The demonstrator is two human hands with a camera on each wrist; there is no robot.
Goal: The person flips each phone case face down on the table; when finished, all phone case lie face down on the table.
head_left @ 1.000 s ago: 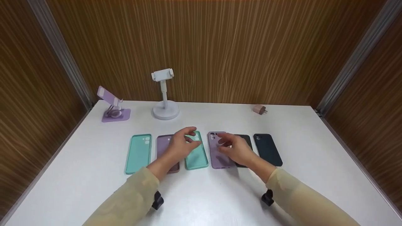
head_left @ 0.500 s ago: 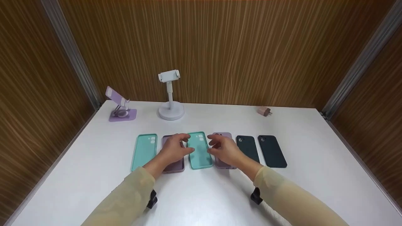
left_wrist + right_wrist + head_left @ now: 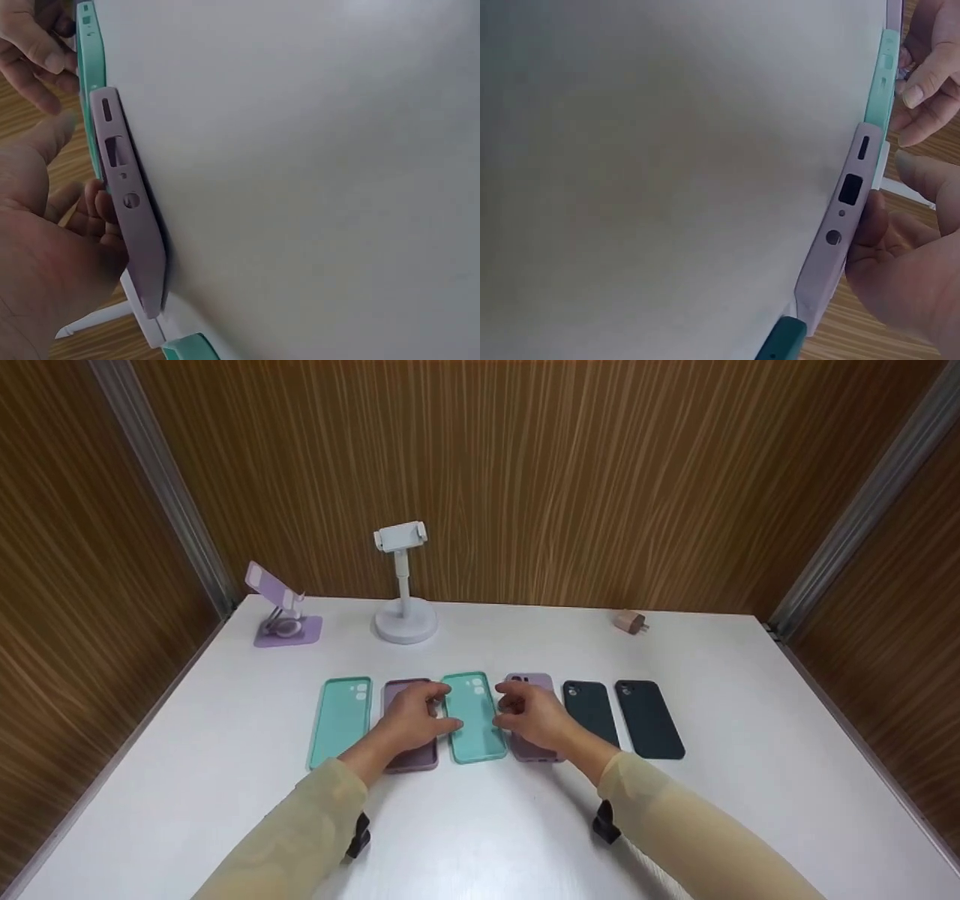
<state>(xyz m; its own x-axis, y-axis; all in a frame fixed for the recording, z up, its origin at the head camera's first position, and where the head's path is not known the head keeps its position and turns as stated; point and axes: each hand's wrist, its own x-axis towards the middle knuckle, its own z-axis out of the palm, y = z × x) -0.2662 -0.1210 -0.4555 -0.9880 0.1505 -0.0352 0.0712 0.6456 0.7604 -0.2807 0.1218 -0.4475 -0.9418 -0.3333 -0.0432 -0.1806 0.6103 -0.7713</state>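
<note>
Several phone cases lie in a row on a white table. A teal phone case (image 3: 475, 724) lies in the middle, inner side up, between both hands. My left hand (image 3: 409, 721) is over the left purple phone case (image 3: 414, 759), its thumb and index tip at the teal case's left edge. Opposite it, my right hand (image 3: 538, 715) is over the right purple phone case (image 3: 534, 753), fingertips by the teal case's right edge. Fingers of both hands bend loosely with a gap to the thumb. In the left wrist view, the left hand's lower fingers curl behind the purple case's end.
Another teal phone case (image 3: 341, 720) lies at the row's left end; two dark phone cases, one (image 3: 649, 721) outermost, lie at the right. Behind stand a purple folding phone stand (image 3: 281, 611) and a white phone stand (image 3: 405, 619). A pink charger plug (image 3: 628, 622) lies back right.
Both hands have moved left along the row, the right one off the nearer dark case, to either side of the middle teal case. They barely move over the last half second.
</note>
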